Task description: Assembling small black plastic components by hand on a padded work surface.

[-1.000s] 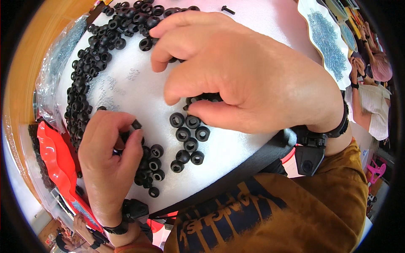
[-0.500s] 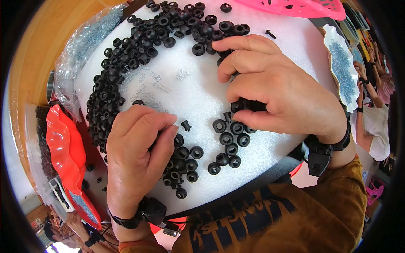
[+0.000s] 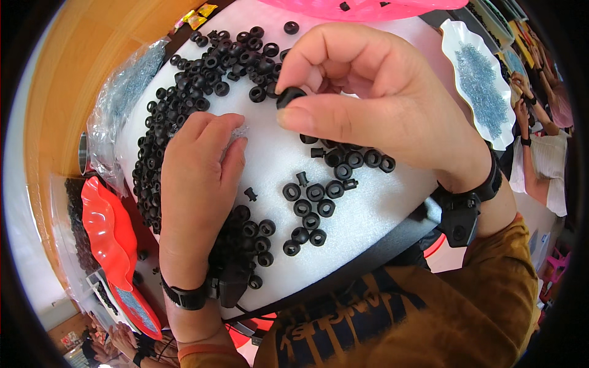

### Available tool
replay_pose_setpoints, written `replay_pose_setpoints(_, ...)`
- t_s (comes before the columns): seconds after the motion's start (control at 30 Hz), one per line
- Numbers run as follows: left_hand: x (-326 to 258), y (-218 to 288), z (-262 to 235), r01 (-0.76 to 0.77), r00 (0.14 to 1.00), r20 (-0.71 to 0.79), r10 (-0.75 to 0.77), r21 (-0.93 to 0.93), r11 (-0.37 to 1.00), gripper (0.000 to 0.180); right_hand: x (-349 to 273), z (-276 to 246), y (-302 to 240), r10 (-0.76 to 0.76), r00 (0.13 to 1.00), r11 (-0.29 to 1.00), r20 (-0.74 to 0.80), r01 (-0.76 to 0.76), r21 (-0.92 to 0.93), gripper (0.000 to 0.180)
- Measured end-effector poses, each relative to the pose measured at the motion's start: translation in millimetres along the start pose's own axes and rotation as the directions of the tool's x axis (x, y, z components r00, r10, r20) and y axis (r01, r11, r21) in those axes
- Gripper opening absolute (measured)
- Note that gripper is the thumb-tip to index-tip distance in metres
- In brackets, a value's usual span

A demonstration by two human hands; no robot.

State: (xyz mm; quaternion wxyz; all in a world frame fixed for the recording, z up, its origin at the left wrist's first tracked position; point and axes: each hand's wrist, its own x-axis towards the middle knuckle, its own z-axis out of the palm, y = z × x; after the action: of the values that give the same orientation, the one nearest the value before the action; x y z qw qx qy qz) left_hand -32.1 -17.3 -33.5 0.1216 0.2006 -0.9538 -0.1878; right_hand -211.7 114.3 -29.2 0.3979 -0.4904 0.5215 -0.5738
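Note:
My right hand (image 3: 374, 101) is raised over the white foam sheet (image 3: 362, 221). Its thumb and index finger pinch a black round cap (image 3: 288, 97) with a hole. My left hand (image 3: 199, 165) is low over the sheet, its thumb and index tips apart beside some tiny clear springs (image 3: 243, 130). Nothing shows held in it, though its other fingers are partly hidden. A small black spool-shaped plug (image 3: 250, 194) lies to the right of that hand. Loose black caps (image 3: 315, 192) and a few plugs lie below my right hand. More caps (image 3: 262, 243) are clustered by my left wrist.
A big pile of black caps (image 3: 184, 92) curves along the sheet's far left. A pink basket (image 3: 368, 9) is at the far edge. A white wavy tray (image 3: 451, 37) of springs stands right, a red wavy tray (image 3: 110, 227) left, near a plastic bag (image 3: 119, 104) of springs.
My right hand has lifted from the caps and moved left, with one cap now in its pinch. My left hand has moved farther off to the springs, and its thumb and index have parted.

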Motion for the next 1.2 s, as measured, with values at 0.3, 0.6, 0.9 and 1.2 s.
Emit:
replay_pose_setpoints(0.3, -3.6, -4.4, 1.0, 0.018, 0.998, -0.054, -0.012, 0.101, 0.995, 0.017, 2.4, 1.9, -0.3, 0.101, 0.993, 0.974, -0.068, -0.085, 0.212, 0.016)
replay_pose_setpoints(0.6, -1.6, -3.0, 1.7, 0.054, 0.994, -0.091, -0.053, 0.010, 0.998, 0.018, 3.1, 4.2, 4.1, 0.139, 0.990, 0.933, -0.022, -0.123, 0.339, 0.020)
replay_pose_setpoints(0.9, 3.0, -5.9, 4.9, -0.170, 0.972, -0.116, 0.204, 0.253, 0.952, 0.011, 0.8, 12.0, 0.2, 0.170, 0.985, 0.885, 0.019, -0.162, 0.437, 0.025)
replay_pose_setpoints(1.2, 3.2, -6.2, 7.0, -0.183, 0.963, -0.131, 0.236, 0.328, 0.927, 0.011, -3.1, 17.5, -7.8, 0.168, 0.978, 0.857, 0.122, -0.206, 0.473, 0.028)
